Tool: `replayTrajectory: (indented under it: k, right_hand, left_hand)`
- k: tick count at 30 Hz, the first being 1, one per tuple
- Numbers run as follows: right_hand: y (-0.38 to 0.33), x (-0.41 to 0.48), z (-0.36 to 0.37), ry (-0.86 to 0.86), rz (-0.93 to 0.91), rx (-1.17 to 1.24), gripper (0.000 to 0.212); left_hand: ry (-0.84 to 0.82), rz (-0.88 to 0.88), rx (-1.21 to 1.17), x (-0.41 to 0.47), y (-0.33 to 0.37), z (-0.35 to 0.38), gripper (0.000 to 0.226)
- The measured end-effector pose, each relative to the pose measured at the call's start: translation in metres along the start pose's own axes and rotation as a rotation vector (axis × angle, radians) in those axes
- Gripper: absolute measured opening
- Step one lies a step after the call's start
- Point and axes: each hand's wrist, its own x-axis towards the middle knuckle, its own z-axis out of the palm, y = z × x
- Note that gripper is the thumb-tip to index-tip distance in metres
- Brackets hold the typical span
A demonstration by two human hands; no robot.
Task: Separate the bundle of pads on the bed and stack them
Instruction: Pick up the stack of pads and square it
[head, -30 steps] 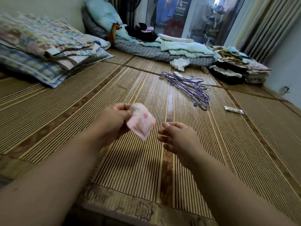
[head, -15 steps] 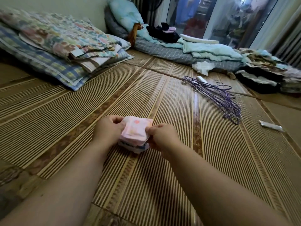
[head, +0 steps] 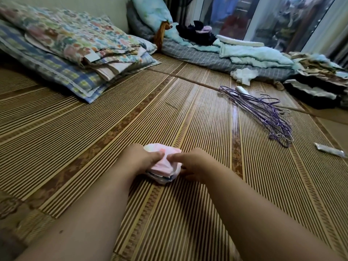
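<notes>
Closest to me, both forearms reach out over the bed's striped bamboo mat [head: 94, 129]. My left hand [head: 139, 159] is closed on the left side of the stack of pads [head: 163, 166], thumb pressed into the pink top wrapper. My right hand [head: 190, 164] sits against the stack's right side, index finger laid across the top and the other fingers curled low at its base; I cannot tell how firmly it grips. The stack rests on the mat between my two hands, pink wrappers above and a darker, bluish edge showing at the bottom.

Beyond my right hand and off to the right lies a small silvery packet [head: 329, 151], and farther out a tangle of purple wire hangers [head: 271, 112]. Farther on from my left hand, folded floral and checked bedding [head: 71, 51] is piled up. Farthest away, past the hangers, a grey checked quilt [head: 203, 57] carries pale green folded cloths [head: 254, 55], with stacked clothes [head: 318, 80] to the right.
</notes>
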Motion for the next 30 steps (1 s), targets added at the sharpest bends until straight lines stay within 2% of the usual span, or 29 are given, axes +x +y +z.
replayTrajectory:
  k: [4, 7, 10, 13, 18, 20, 22, 24, 26, 30]
  right_hand:
    - [-0.011, 0.007, 0.003, -0.137, 0.077, -0.031, 0.071]
    - [-0.014, 0.008, 0.007, -0.183, 0.091, -0.043, 0.071]
    - [-0.010, 0.009, 0.014, -0.173, 0.010, -0.079, 0.069]
    - [-0.006, 0.005, 0.020, -0.085, -0.109, -0.187, 0.071]
    - [0.003, -0.003, 0.024, -0.098, -0.259, -0.052, 0.068]
    - [0.011, -0.007, 0.025, -0.079, -0.344, 0.036, 0.074]
    - [0.022, -0.017, 0.021, -0.068, -0.430, 0.117, 0.086]
    - [0.037, -0.030, 0.009, -0.032, -0.529, 0.121, 0.082]
    - [0.056, -0.048, -0.010, 0.021, -0.606, 0.091, 0.061]
    - [0.105, -0.095, -0.053, 0.082, -0.658, 0.097, 0.056]
  left_hand:
    - [-0.022, 0.016, 0.036, -0.002, 0.002, -0.001, 0.058]
    - [-0.065, 0.030, 0.035, -0.002, 0.002, -0.002, 0.053]
    - [-0.130, 0.077, -0.019, -0.003, 0.000, -0.005, 0.045]
    - [-0.204, 0.122, -0.075, -0.006, -0.004, -0.010, 0.038]
    - [-0.261, 0.165, -0.134, -0.011, -0.010, -0.015, 0.034]
    - [-0.323, 0.198, -0.224, -0.013, -0.011, -0.017, 0.041]
    - [-0.402, 0.239, -0.306, -0.019, -0.011, -0.019, 0.064]
    - [-0.508, 0.319, -0.391, -0.030, -0.009, -0.017, 0.077]
    - [-0.566, 0.487, -0.415, -0.046, -0.003, -0.004, 0.072]
    - [-0.435, 0.729, -0.303, -0.091, 0.013, 0.042, 0.055]
